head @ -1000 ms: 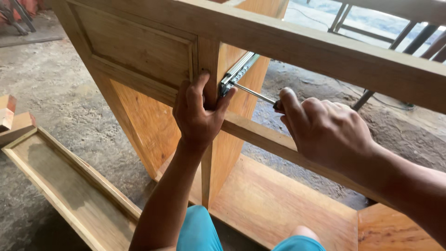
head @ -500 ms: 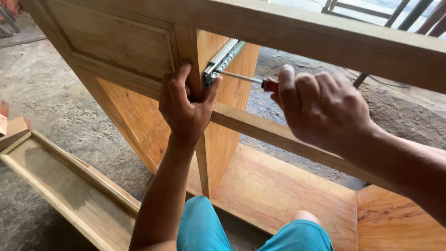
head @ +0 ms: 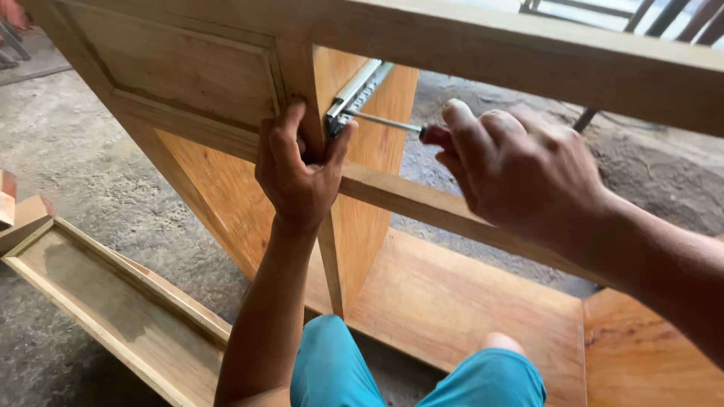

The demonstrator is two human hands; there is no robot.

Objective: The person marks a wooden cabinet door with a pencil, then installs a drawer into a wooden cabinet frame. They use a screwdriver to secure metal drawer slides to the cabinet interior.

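A light wooden cabinet frame [head: 188,68] lies tilted in front of me. A metal drawer slide [head: 358,87] runs along the inner side of its upright post. My left hand [head: 298,169] grips that post, thumb pressed by the slide's front end. My right hand [head: 520,169] is closed around a screwdriver [head: 388,123]; its red handle is mostly hidden in the fist. The steel shaft points left, with its tip at the slide's front end.
A shallow wooden drawer box [head: 113,309] lies on the rough concrete floor at lower left. A horizontal rail [head: 422,207] crosses under my hands. The cabinet's bottom board [head: 452,301] lies below. My knees in blue shorts [head: 339,369] are at the bottom edge.
The view has shifted so the cabinet and hands sit lower and left. My right hand has kept the screwdriver tip against the slide; my left hand still grips the post.
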